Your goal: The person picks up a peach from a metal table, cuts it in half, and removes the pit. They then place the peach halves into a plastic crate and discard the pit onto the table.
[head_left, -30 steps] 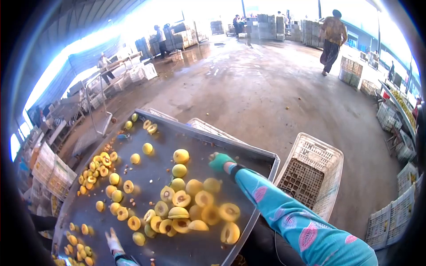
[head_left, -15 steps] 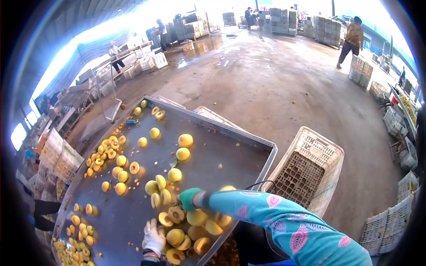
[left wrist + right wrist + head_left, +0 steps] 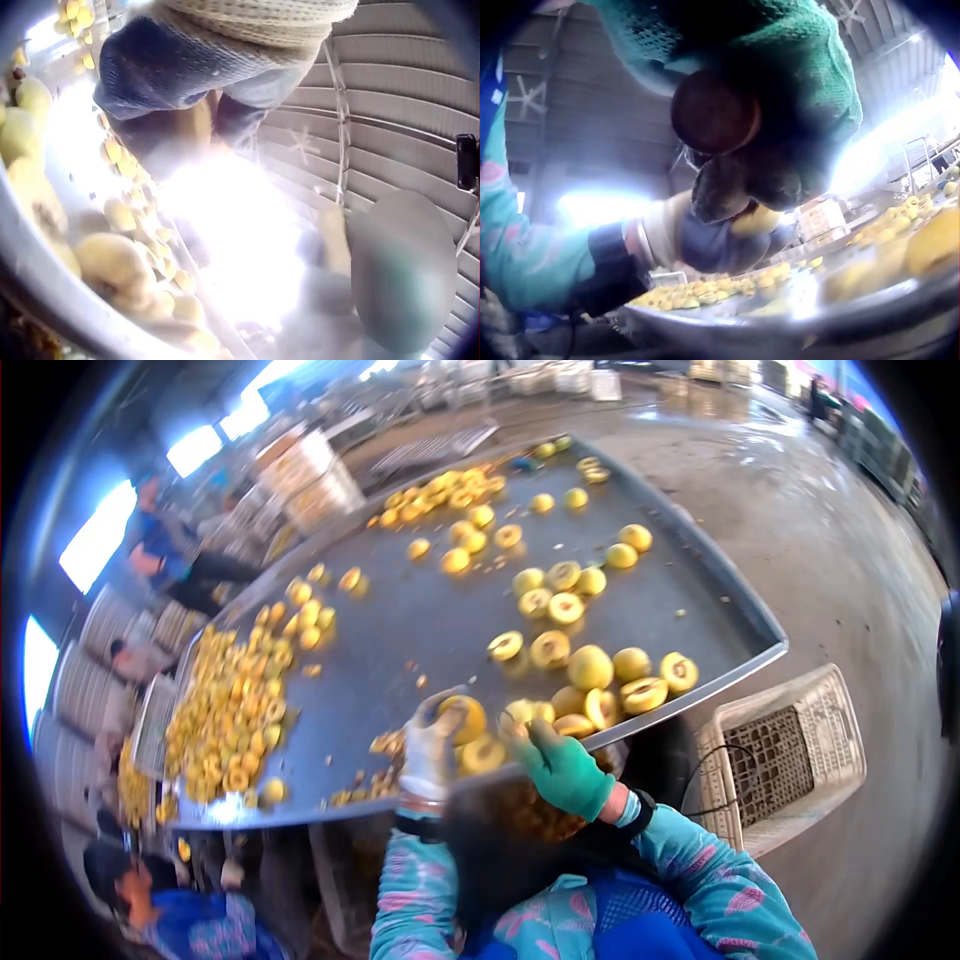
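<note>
My left hand point(image 3: 428, 745), in a white glove with dark-coated fingers, grips a yellow peach point(image 3: 466, 718) over the front edge of the metal table point(image 3: 400, 645). Close on its right is my right hand point(image 3: 572, 772) in a green knit glove. Its fingers are curled round a tool with a round brown handle end point(image 3: 715, 112), whose far part is hidden. The right wrist view shows the left hand point(image 3: 724, 240) just beyond the green glove. Cut peach halves, some with pits showing, and whole peaches point(image 3: 590, 667) lie beside the right hand.
A large heap of peach halves point(image 3: 225, 710) covers the table's left end. Pits and scraps point(image 3: 385, 765) lie near the left hand. On the floor at right stands a white plastic crate point(image 3: 855, 750). Another person point(image 3: 200, 920) works at lower left; one more stands beyond the table.
The head view has swung left and down. My right hand has come back from over the table to its front edge, and my left hand now holds a peach beside it.
</note>
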`<state>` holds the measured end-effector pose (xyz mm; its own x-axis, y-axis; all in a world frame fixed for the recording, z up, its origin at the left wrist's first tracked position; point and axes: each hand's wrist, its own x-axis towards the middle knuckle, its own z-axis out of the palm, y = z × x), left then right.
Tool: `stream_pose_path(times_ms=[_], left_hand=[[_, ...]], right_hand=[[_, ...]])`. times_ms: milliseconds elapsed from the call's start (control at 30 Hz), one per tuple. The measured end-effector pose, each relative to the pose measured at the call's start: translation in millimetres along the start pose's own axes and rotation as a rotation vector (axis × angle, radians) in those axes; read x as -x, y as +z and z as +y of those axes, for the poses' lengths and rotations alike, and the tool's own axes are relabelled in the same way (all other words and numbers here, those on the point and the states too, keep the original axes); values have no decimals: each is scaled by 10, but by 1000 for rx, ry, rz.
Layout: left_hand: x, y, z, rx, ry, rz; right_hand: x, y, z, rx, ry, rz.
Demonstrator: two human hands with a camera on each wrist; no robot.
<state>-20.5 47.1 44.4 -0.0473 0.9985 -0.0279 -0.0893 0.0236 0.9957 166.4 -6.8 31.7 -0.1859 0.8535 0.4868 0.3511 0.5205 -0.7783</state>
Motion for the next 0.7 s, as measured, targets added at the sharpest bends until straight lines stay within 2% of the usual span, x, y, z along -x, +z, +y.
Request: stream_pose_path(times_ms=[33,67,100,133,200,333,400,433,467,500,533,600,700], left_hand=[[100,-1,-78,210,-90,-39],[197,16,-155,428,-175,-88],[311,66,-170,478,-153,-125],[384,75,-298,269,39,-88],[519,122,-277,151,62,-10],[690,223,-157,260,38,-1],[706,204,-230,170,136,-11],[693,195,-286,168,133,-10],[672,198,-333,274,40,37],[658,209,-373,380,-52,84],[655,227,-408,380,-55,85],[654,286,-438,336,68,191],[678,345,-425,391,109,243]], right_hand=[[61,121,-20,-26,-1,-36],[138,227,-15,15,125,-120],[221,303,-24,64,255,-199],[284,335,-54,61,264,-213],[351,352,-96,116,292,-177],[449,432,-78,151,271,-192],[468,436,-108,112,330,-217],[477,443,-121,76,383,-244],[507,467,-125,73,386,-247],[542,501,-122,21,317,-179],[570,528,-127,-29,249,-110],[584,560,-234,-8,248,-48],[634,643,-282,-41,283,27]])
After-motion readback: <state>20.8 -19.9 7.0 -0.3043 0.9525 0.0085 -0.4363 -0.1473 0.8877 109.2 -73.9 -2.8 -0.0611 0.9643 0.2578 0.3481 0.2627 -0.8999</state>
